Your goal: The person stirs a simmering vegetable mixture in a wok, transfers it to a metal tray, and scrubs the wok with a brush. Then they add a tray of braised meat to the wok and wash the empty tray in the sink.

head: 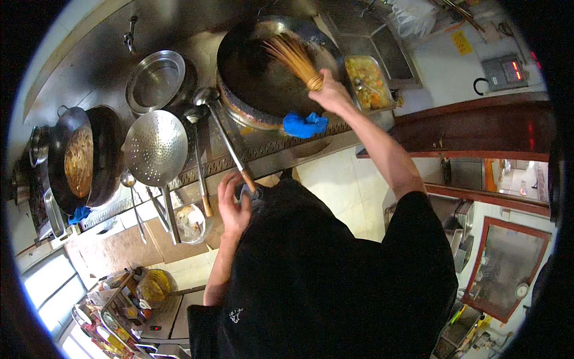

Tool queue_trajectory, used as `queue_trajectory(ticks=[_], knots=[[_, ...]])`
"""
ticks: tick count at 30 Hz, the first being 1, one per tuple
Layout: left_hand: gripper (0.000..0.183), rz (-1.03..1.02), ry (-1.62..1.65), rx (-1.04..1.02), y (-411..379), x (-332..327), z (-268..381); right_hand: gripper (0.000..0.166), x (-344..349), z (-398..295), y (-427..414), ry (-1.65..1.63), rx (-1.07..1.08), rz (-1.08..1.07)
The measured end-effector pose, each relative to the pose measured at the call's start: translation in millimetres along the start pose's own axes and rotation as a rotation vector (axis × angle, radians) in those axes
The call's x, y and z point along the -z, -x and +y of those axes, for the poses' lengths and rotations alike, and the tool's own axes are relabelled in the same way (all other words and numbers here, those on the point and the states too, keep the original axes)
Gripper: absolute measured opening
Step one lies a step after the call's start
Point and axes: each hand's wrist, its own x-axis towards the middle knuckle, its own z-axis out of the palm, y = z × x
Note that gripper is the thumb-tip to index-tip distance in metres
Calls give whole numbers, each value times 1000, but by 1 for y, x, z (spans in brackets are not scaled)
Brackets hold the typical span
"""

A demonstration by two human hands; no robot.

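Observation:
My right hand [329, 93] grips a bamboo wok brush [296, 63] by its bound end, its bristles over the inside of a large dark wok [264, 85]. A blue cloth [306, 125] lies on the wok's near rim, below that hand. My left hand [234, 204] is raised near my body with curled fingers, beside the wooden handle end of a ladle [223, 134] whose bowl lies left of the wok. Around the fingertips is something greyish; whether the hand holds it or the handle, I cannot tell. A second ladle [197, 152] lies just left.
Left of the wok are a metal bowl [157, 85], a perforated skimmer [157, 146] and another wok [67, 157]. To the right stand a tray of diced food [367, 80] with a spoon and a digital device [504, 73]. The metal stove edge [269, 150] runs before me.

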Motion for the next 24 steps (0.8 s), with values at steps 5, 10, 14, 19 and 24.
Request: queue_trajectory(ticks=[5, 10, 14, 19, 24], knots=[[35, 45, -93, 141, 14, -25, -10, 48, 39, 67, -97, 642, 97, 229], [32, 60, -134, 248, 19, -74, 6, 27, 7, 112, -146, 1007, 302, 133], [31, 43, -61, 401, 28, -119, 2, 31, 2, 57, -116, 817, 389, -457], [28, 18, 41, 557, 63, -146, -16, 62, -6, 57, -174, 769, 474, -127], [22, 42, 76, 792, 118, -138, -56, 38, 25, 37, -145, 1176, 562, -555]])
